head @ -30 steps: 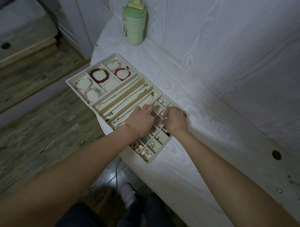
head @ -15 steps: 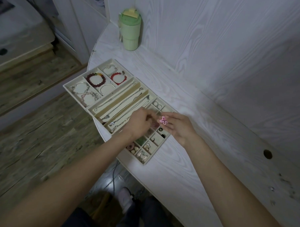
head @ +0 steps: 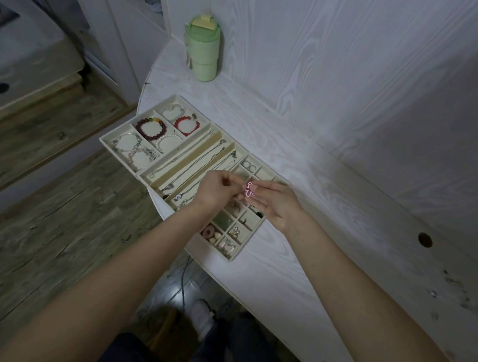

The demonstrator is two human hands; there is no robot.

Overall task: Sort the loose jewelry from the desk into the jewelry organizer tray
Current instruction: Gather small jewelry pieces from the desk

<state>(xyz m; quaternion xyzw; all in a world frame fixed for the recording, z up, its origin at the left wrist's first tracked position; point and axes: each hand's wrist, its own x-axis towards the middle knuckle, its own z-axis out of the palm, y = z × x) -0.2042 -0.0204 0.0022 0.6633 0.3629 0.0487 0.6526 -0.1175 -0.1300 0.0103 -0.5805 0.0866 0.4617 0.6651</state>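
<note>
The cream jewelry organizer tray (head: pixel 106 141) lies on the white desk, overhanging its left edge. Bracelets (head: pixel 151 128) fill its far-left square cells, thin chain necklaces (head: pixel 190 157) lie in the long middle slots, and small rings and earrings (head: pixel 234 231) sit in the little cells at the near end. Above those small cells my left hand (head: pixel 216 189) and my right hand (head: pixel 272 202) meet. A small pink bow-shaped piece (head: pixel 249 190) is pinched between their fingertips. The cells directly under my hands are hidden.
A green lidded tumbler (head: pixel 203 51) stands at the back of the desk (head: pixel 301 161) against the wall. A round cable hole (head: pixel 424 239) is at the desk's right side. Wooden floor and my legs show below the desk's curved edge.
My hands lifted off the small cells and brought up the pink bow piece, now held between both sets of fingertips. The view also shifted slightly.
</note>
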